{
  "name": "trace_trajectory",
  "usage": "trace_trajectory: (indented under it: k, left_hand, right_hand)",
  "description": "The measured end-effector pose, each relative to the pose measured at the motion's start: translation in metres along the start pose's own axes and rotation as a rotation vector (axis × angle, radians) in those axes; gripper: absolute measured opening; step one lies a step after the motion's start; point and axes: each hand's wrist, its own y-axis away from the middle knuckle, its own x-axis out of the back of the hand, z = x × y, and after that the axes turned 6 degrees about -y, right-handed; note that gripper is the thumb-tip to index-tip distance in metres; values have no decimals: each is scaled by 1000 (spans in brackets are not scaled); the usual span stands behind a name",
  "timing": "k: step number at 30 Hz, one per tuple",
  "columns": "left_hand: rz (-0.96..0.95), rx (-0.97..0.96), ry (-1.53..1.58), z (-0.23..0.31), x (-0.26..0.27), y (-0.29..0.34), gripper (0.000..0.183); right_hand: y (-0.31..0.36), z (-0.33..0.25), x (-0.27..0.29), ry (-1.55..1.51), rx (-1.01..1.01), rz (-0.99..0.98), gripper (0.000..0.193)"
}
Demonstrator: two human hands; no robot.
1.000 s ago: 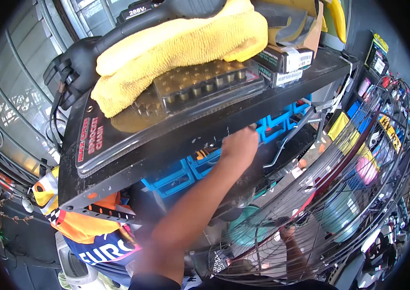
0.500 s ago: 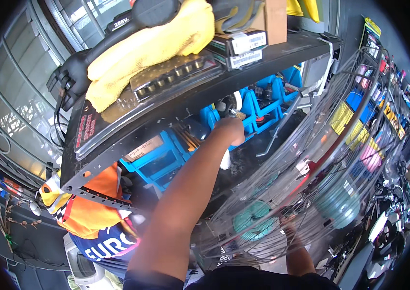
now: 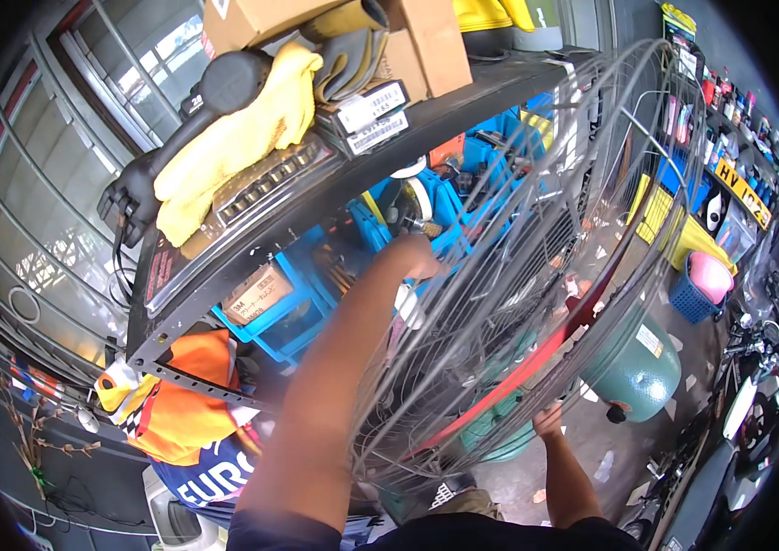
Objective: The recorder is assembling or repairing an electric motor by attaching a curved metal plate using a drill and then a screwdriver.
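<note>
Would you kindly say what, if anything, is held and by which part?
The right hand seems to hold the wire cage by its lower edge; for the left hand, it cannot be told.

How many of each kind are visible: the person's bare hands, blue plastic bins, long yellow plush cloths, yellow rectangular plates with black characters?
Bare left hand and right hand: 2
Blue plastic bins: at least 3, partly hidden
Long yellow plush cloth: 1
Yellow rectangular plate: 1
Total: at least 7
</note>
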Motion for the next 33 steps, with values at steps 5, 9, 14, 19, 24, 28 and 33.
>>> trace_trajectory:
  k: [5,9,14,19,24,28,33]
  left_hand:
    - [-308,-38,266,-1,19,-2,89]
    - [-30,-14,233,14,-1,-30,84]
    - [-243,215,510,-8,-16,-36,55]
    - [-214,221,451,-20,-9,-20,44]
    - [-138,8,219,-10,14,4,75]
    - [-100,-82,178,-7,27,21,66]
    - [-83,-265,-705,-16,20,28,63]
  right_hand:
    - [3,-31,4,-123,43,-14,31]
    - [3,-11,11,-247,129,-32,31]
    - [2,-8,4,-389,155,-84,31]
    - [-2,-24,-19,-365,110,-56,20]
    - [6,-32,-16,-373,108,41,14]
    - [-1,-9,-7,-284,167,-10,12]
    - [-4,-6,-11,-280,88,9,11]
